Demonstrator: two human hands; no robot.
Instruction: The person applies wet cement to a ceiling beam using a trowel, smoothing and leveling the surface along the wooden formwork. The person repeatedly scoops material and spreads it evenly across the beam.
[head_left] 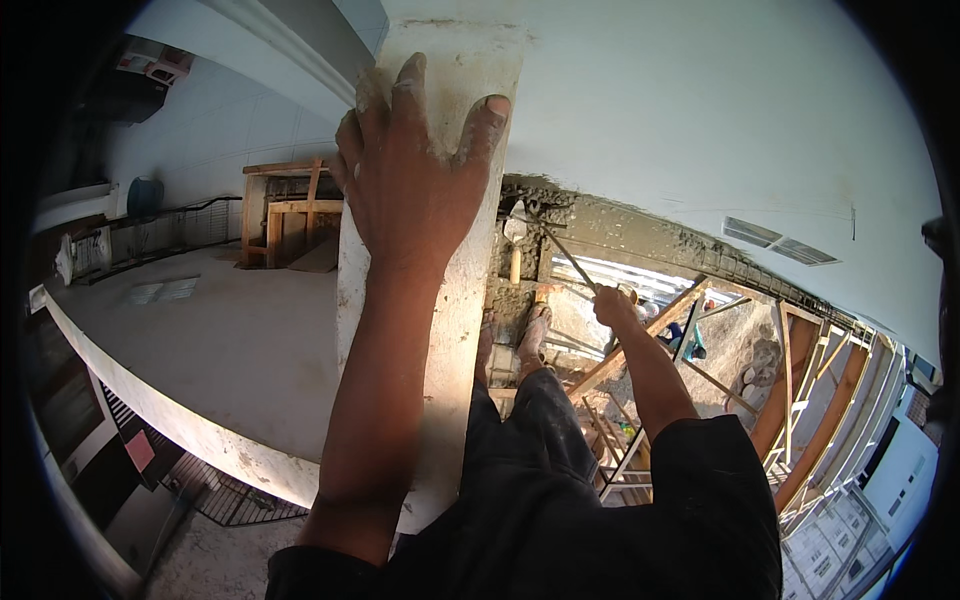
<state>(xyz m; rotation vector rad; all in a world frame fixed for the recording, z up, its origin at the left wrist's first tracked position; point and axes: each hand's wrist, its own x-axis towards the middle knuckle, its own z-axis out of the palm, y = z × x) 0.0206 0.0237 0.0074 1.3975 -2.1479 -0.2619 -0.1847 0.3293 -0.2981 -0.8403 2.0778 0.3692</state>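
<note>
My left hand (420,170) lies flat on the top of a pale, plaster-stained narrow wall (455,330), its fingers spread and dusted with dried mortar. Lower and to the right, my right hand (617,308) is closed round one end of a thin dark rod (568,255). The rod's far end reaches toward rough wet mortar (625,228) at the foot of the pale blue-grey wall; whether it touches cannot be made out. A pointing trowel (515,236) with a wooden handle lies beside the narrow wall, close to the rod's far end.
My bare foot (535,335) stands on a narrow ledge. At the right, wooden scaffold beams (640,335) cross an open drop to rubble below. Left of the narrow wall is a lower concrete floor (240,330) with a wooden frame (290,215). A vent grille (780,241) sits in the wall.
</note>
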